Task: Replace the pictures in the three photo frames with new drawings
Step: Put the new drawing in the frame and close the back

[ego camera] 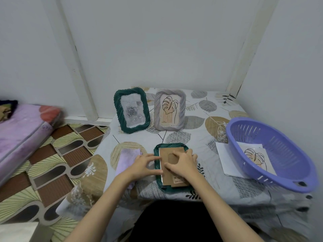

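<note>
A dark green photo frame (158, 180) lies face down near the table's front edge, its brown cardboard backing (166, 152) facing up. My right hand (182, 163) rests on the backing with fingers bent against it. At the frame's left edge, my left hand (143, 165) touches the rim and backing with its fingertips. Behind stand a second green frame (132, 110) with a grey rose picture and a grey frame (169, 110) with a leaf line drawing. A leaf drawing on paper (256, 157) lies in the purple basket.
The purple plastic basket (279, 173) sits at the right on a white sheet (225, 158). A lilac cloth (126, 158) lies left of the flat frame. The table has a leaf-print cover (201, 133). A mattress (21, 130) and patterned floor are at the left.
</note>
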A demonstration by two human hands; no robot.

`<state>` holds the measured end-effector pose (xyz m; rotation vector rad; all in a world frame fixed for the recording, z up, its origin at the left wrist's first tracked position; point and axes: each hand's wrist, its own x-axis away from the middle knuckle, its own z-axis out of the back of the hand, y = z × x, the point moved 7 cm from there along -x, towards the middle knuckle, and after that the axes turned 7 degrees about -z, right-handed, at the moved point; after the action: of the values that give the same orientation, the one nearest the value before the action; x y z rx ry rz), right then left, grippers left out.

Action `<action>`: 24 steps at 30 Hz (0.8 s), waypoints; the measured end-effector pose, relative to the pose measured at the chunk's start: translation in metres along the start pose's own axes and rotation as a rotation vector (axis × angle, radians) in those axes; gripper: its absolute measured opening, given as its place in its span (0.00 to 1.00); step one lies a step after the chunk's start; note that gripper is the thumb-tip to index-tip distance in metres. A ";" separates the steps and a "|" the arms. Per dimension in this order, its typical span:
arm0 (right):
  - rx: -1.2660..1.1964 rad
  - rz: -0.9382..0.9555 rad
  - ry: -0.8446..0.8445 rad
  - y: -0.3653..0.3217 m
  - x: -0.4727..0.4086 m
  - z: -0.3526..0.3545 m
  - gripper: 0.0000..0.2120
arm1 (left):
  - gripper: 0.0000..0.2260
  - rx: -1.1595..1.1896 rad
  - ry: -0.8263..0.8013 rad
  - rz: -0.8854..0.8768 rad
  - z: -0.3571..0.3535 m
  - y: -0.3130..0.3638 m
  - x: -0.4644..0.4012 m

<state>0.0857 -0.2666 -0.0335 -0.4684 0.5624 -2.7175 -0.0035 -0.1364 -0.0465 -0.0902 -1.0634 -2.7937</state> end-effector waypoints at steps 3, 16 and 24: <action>0.019 0.005 -0.029 0.000 -0.001 0.003 0.33 | 0.33 -0.080 0.008 0.036 -0.003 0.002 -0.001; 0.039 0.023 -0.052 -0.003 -0.003 0.007 0.32 | 0.36 -0.099 0.025 0.060 -0.004 0.007 0.000; 0.089 0.087 -0.079 -0.003 -0.006 0.005 0.35 | 0.37 -0.201 0.010 0.056 -0.006 0.022 -0.006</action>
<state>0.0918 -0.2638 -0.0296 -0.5133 0.4289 -2.6155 0.0058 -0.1562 -0.0371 -0.1256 -0.7630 -2.8385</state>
